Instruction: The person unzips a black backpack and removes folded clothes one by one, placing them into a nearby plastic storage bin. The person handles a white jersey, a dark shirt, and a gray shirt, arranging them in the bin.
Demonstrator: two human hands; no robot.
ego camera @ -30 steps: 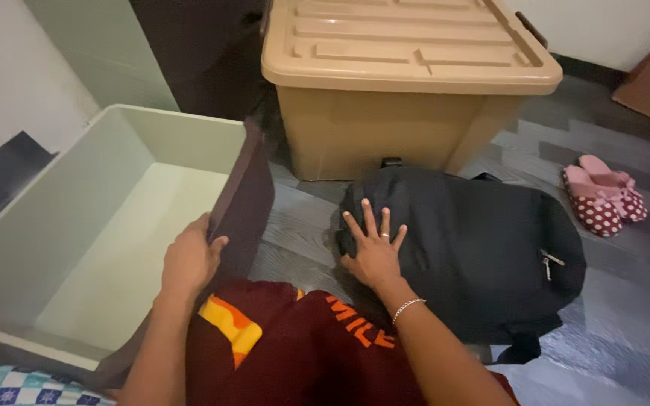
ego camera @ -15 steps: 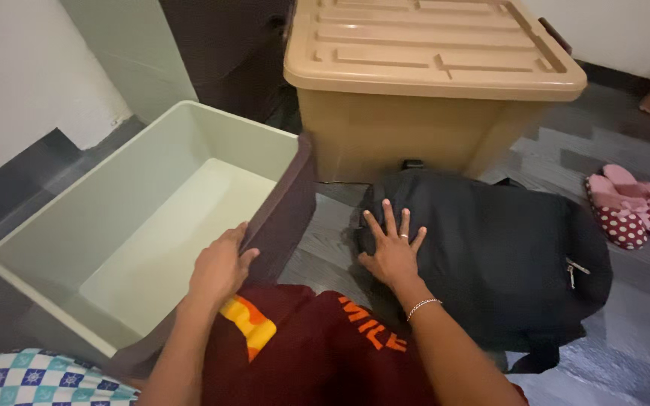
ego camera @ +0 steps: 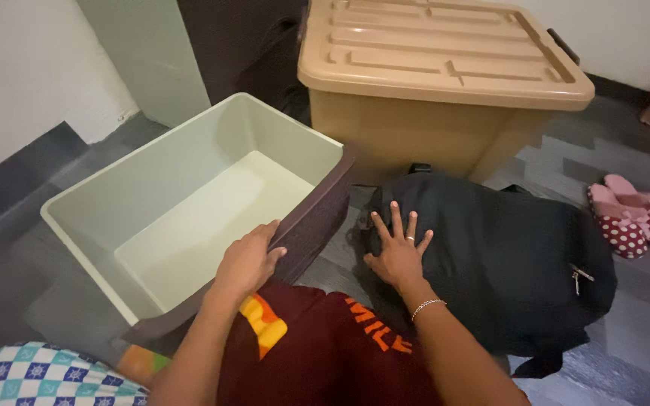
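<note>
pale green storage bin (ego camera: pixel 189 218) open on floor at left, dark near wall gripped by left hand (ego camera: pixel 248 261), fingers curled over rim. right hand (ego camera: pixel 398 252) flat, fingers spread, pressing black backpack (ego camera: pixel 505 263) just right of bin, grasping nothing. tan lidded tub (ego camera: pixel 438 83) beyond; pink slippers (ego camera: pixel 630 218) far right.

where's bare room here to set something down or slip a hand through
The pale green bin is bare inside, the widest free patch. Grey floor lies open right of the black bag, below the pink slippers. It is crowded between bin, tan lidded box and bag, where the left hand and right hand rest.
</note>
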